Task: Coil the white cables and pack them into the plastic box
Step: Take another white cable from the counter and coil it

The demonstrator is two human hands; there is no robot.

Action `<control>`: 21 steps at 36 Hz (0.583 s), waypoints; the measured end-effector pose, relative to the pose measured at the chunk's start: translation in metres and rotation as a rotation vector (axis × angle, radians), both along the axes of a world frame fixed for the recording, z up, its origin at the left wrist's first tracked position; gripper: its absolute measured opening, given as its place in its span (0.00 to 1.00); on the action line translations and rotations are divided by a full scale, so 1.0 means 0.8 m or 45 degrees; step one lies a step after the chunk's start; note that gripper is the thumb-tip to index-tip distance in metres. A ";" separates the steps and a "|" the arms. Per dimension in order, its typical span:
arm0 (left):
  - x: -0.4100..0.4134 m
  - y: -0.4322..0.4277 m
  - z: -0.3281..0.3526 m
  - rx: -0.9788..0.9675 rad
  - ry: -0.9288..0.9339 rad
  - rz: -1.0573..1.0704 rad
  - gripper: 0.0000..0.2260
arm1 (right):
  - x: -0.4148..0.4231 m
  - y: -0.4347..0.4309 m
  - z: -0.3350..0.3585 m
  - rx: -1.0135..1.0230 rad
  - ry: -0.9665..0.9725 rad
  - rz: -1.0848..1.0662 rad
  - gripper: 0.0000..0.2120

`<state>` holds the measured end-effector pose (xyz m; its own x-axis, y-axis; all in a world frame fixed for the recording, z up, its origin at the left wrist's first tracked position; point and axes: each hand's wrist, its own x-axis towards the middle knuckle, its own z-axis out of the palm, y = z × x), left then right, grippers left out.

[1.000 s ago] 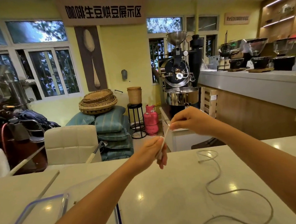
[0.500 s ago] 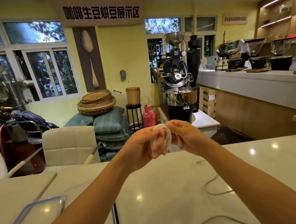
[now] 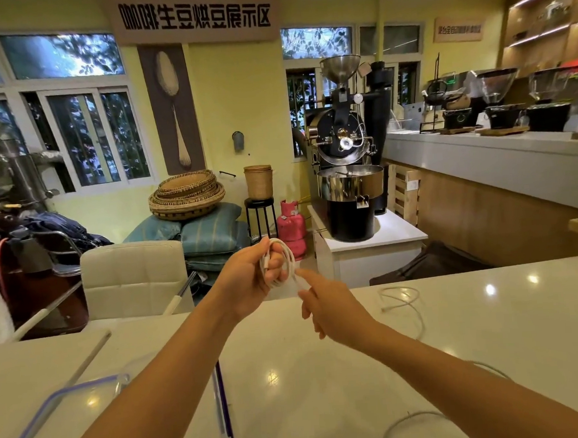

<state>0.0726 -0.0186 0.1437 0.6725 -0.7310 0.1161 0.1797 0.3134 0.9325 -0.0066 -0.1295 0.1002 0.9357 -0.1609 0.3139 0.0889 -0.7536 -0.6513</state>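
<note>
My left hand [image 3: 250, 272] is raised above the far edge of the white table and holds a white cable [image 3: 285, 257] wound into a small coil around its fingers. My right hand [image 3: 328, 306] is just below and to the right, pinching the free end of that cable between thumb and forefinger. A second white cable [image 3: 408, 304] lies loose on the table to the right, running under my right forearm toward the near edge. The clear plastic box [image 3: 114, 388] with a purple-blue rim sits at the lower left, partly hidden by my left arm.
The white table [image 3: 291, 372] fills the foreground. A box lid with a purple edge [image 3: 224, 408] lies beside my left arm. White chairs [image 3: 134, 277] stand behind the table. A coffee roaster [image 3: 348, 180] and a counter [image 3: 489, 163] are farther back.
The cable was stretched between my two hands, then wound up. Now it sits as a coil in my left hand, and my right hand has dropped below it with the free end.
</note>
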 end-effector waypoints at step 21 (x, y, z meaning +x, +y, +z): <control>-0.010 -0.001 0.006 -0.005 0.190 -0.193 0.18 | -0.024 -0.015 0.053 -0.154 -0.338 0.382 0.09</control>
<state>0.0644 -0.0194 0.1485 0.5647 -0.8249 0.0261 0.3614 0.2755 0.8908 -0.0255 -0.1414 0.1423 0.8195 0.1594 0.5505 0.4692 -0.7382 -0.4847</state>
